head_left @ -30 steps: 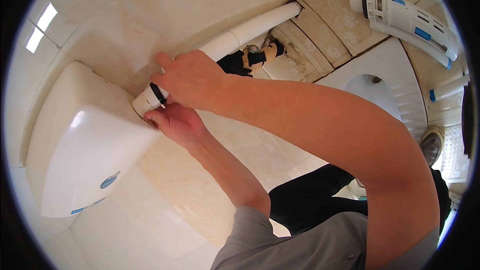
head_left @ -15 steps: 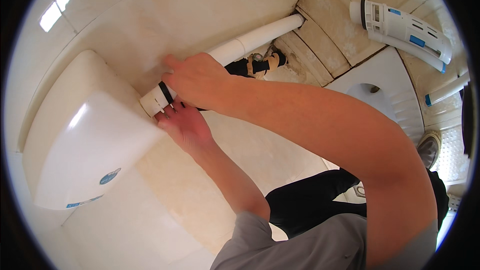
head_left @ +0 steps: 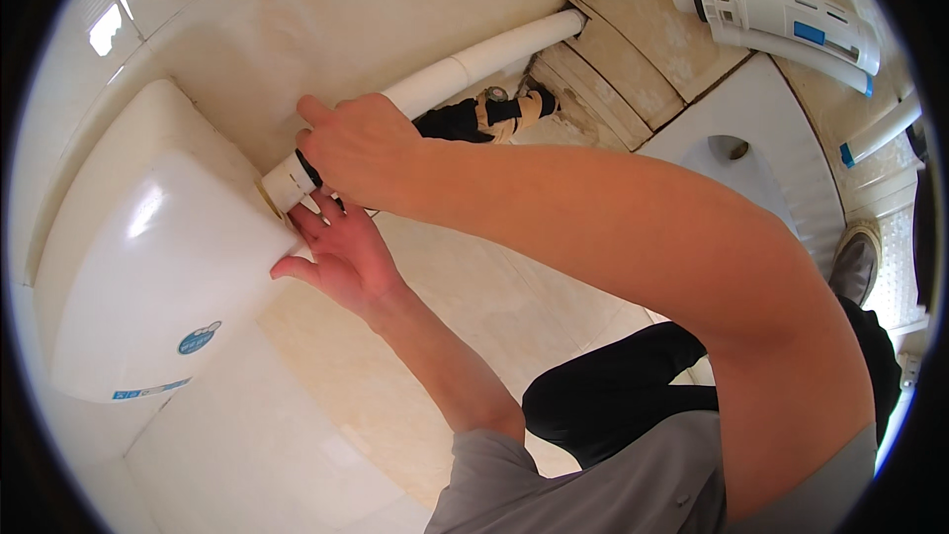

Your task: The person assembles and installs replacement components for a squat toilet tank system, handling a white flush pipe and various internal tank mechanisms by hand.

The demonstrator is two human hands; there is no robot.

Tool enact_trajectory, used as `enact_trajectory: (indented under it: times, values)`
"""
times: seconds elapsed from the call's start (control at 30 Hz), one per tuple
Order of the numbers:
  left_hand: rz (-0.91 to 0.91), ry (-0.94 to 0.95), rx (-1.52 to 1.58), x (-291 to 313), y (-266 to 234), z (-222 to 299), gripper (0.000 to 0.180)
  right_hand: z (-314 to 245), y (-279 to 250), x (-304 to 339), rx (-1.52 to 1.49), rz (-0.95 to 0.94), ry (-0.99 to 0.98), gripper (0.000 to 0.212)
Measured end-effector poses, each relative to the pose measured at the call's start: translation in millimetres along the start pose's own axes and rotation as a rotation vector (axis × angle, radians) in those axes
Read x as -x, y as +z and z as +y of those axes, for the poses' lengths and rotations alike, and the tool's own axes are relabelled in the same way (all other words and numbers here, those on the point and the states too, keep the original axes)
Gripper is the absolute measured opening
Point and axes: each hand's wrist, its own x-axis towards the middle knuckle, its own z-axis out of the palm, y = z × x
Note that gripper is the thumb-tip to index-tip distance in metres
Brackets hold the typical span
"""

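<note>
A white cistern (head_left: 148,267) hangs against the wall on the left. From its side comes a short white threaded outlet (head_left: 287,181) with a black ring (head_left: 308,170) around it. My right hand (head_left: 361,153) is closed over the pipe joint beside the ring, its index finger sticking out. A long white pipe (head_left: 474,61) runs from under that hand toward the far corner. Below the outlet, my left hand (head_left: 346,252) has its palm up and its thumb spread wide. Its fingertips reach up to the joint's underside, partly hidden behind it.
A black-wrapped pipe with a valve (head_left: 494,114) lies below the white pipe. A squat toilet pan (head_left: 766,129) is set in the floor at right. Beyond it lie a white flush valve (head_left: 781,15) and a blue-ended tube (head_left: 880,133). A shoe (head_left: 856,262) stands at the right.
My left thumb has swung away from the outlet and the palm has opened. My right hand stays on the joint. The whole view has shifted slightly.
</note>
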Motion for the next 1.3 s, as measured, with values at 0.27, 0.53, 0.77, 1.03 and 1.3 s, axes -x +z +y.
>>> enact_trajectory:
  times: [0.27,0.53,0.77,1.03,1.3]
  values:
    - [0.024,-0.009,-0.022,-1,-8,0,0.063,4,-10,-9,-0.128,-0.172,-0.035,0.006]
    - [0.064,-0.042,0.081,-1,-7,2,0.068,9,-5,-8,-0.177,-0.133,-0.046,0.012]
    - [0.036,-0.017,0.031,-2,-10,2,0.078,15,-16,-17,-0.224,-0.301,-0.02,0.029]
    - [0.146,0.154,-0.162,-1,-7,-1,0.09,62,-20,-6,-0.183,-0.444,0.042,0.064]
    - [0.038,0.111,-0.108,-2,3,1,0.099,101,-39,10,-0.417,-0.436,0.186,0.074]
